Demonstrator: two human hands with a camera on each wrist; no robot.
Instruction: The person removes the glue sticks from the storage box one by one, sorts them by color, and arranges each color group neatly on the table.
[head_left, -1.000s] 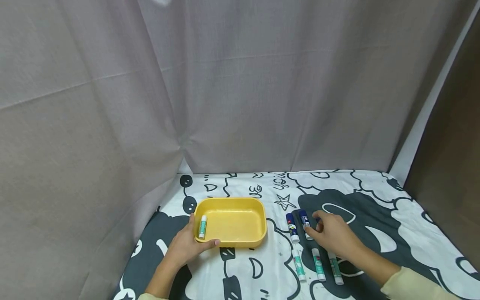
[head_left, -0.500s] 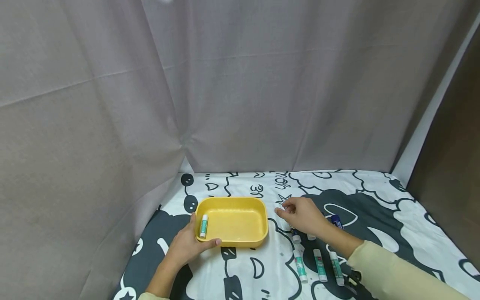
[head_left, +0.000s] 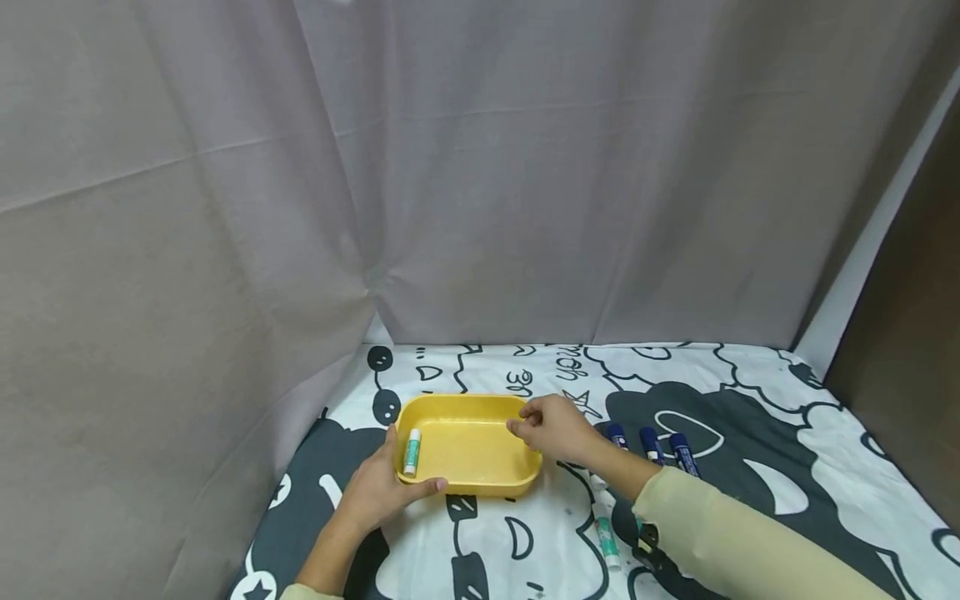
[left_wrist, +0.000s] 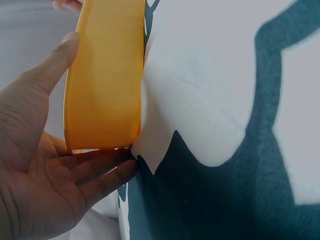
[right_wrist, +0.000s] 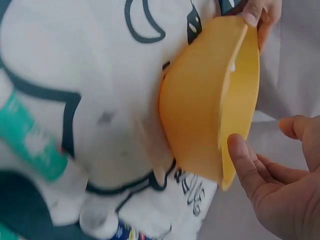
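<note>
My left hand (head_left: 378, 487) holds the left end of a shallow yellow plastic tray (head_left: 474, 458). In the left wrist view its thumb is at the rim, with the other fingers at the end wall and lower edge. Inside the tray, a small green-and-white tube (head_left: 412, 452) lies along the left wall. My right hand (head_left: 558, 429) hovers over the tray's right rim, fingers loosely bent. The right wrist view shows its fingertips (right_wrist: 237, 145) overlapping the rim and spread apart, with nothing seen between them.
Right of the tray lie several capped tubes: navy ones (head_left: 684, 454) farther back and a green-and-white one (head_left: 606, 535) nearer, with others partly hidden under the right sleeve (head_left: 720, 533). The patterned cloth (head_left: 555, 542) covers the table; a grey curtain (head_left: 480, 208) hangs behind.
My right hand has moved left from beside the navy tubes to the tray's right rim, uncovering navy tubes behind it. The left hand stays at the tray.
</note>
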